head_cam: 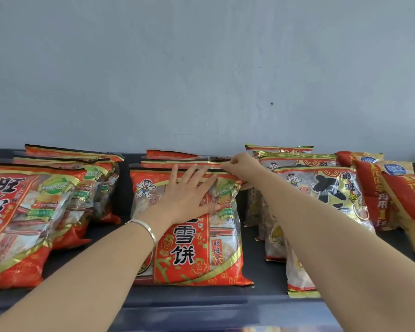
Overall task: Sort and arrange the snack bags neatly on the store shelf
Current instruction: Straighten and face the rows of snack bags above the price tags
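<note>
Grey-blue plaster wall (pixel 201 68) fills the top half, bare except for a small dark speck. Dark shelf (pixel 256 259) runs full width below it.

Bags stand upright, faces to camera, in rows front to back:
- left row (pixel 22 212): red snack bags, three or four deep, each one stepped further right than the one in front
- middle row (pixel 168 155): same red type, at least three deep. Front bag (pixel 197 255) is upright and square to the shelf edge
- gold-and-clear bags (pixel 333 188): right of middle, several deep, front one leaning
- red-and-yellow bags (pixel 374 200): far right, partly out of view

Gaps of bare shelf lie between the rows.

Left hand (pixel 189 192): flat on the upper face of the front bag, fingers straight and spread, pressing, not gripping.

Right hand (pixel 243 167): at the top right corner of the middle row, fingertips pinched on a top seam. Can't tell whether it is the front bag's seam or that of the one behind.

Silver bracelet (pixel 145 227) sits on the left wrist.
</note>
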Demonstrator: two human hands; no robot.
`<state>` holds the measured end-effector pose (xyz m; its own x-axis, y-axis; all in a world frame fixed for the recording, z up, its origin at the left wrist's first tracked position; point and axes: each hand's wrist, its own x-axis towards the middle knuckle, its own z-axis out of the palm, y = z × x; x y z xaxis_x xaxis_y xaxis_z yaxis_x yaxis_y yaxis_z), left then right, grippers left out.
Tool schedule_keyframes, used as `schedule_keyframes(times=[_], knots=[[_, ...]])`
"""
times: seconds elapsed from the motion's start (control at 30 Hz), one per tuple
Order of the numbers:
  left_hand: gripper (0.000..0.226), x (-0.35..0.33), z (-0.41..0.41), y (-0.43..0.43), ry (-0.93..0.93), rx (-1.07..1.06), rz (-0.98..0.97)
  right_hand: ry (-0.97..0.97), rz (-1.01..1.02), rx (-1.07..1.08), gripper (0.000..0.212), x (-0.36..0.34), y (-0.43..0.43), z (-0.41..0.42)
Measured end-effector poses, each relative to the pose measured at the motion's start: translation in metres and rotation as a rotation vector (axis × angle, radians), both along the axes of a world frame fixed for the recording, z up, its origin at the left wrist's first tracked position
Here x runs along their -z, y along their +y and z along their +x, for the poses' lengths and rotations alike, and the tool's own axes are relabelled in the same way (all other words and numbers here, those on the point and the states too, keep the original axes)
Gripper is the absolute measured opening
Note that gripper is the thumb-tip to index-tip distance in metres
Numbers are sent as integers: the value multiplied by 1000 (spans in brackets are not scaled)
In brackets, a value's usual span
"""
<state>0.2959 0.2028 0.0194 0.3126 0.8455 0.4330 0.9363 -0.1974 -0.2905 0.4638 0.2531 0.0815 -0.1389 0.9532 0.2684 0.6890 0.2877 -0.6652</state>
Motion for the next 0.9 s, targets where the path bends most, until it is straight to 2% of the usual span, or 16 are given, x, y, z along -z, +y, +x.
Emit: schedule_keyframes(times=[0.27, 0.4, 0.53, 0.67, 0.83, 0.9], knots=[[46, -33, 46, 15, -277, 43, 38, 135, -306, -74, 42, 17, -21, 35], [37, -43, 71, 36, -414, 47, -13, 22, -474, -208, 36, 25, -32, 46], [18, -42, 84, 46, -518, 57, -34, -78, -470, -254, 27, 39, -34, 45], [14, -43, 86, 48, -540, 18, 88, -5, -425, -220, 9, 51, -28, 43], [19, -38, 87, 58, -562, -100, 187, -32, -441, -217, 12, 46, -31, 50], [18, -32, 90, 60, -576, -48, 176, -96, -459, -211, 12, 41, -34, 51]])
